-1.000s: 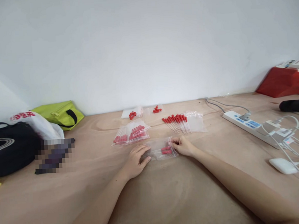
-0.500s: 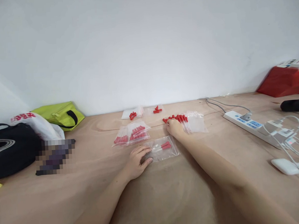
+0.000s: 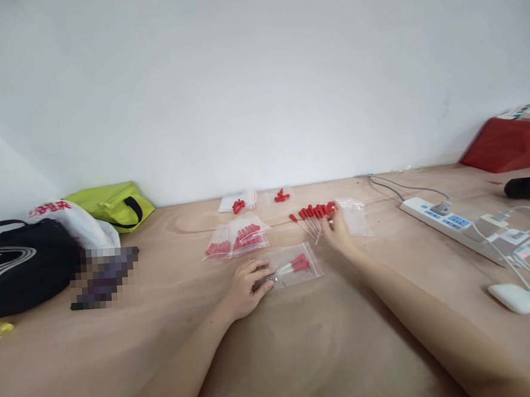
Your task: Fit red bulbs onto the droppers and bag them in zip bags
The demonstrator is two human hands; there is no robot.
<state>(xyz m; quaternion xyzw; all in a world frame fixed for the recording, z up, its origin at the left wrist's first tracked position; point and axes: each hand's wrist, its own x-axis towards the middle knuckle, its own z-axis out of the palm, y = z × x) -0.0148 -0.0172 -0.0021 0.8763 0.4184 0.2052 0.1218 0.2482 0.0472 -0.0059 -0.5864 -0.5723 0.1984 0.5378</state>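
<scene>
A clear zip bag (image 3: 315, 268) lies flat in front of me with two red-bulbed droppers (image 3: 299, 260) inside. Resting over its left end, my left hand (image 3: 249, 288) has its fingers stretched out and the thumb apart. Farther right, several loose droppers (image 3: 310, 211) lie fanned side by side, red bulbs pointing away from me. My right hand (image 3: 339, 233) is at the right end of this fan, thumb and fingers curled around a dropper near its bulb; the fingertips are partly hidden. Two filled bags of droppers (image 3: 249, 238) overlap to the left.
Small red bulbs (image 3: 238, 206) sit on white bags by the wall, with more red bulbs (image 3: 281, 195) beside them. An empty zip bag (image 3: 358, 220) lies right of the fan. A power strip (image 3: 446, 223) with cables occupies the right; a green bag (image 3: 113, 205) and black bag (image 3: 27, 267) the left.
My right hand has moved from the left end of the dropper fan to its right end. One dropper now lies slightly apart at the left. My left hand stays on the bag.
</scene>
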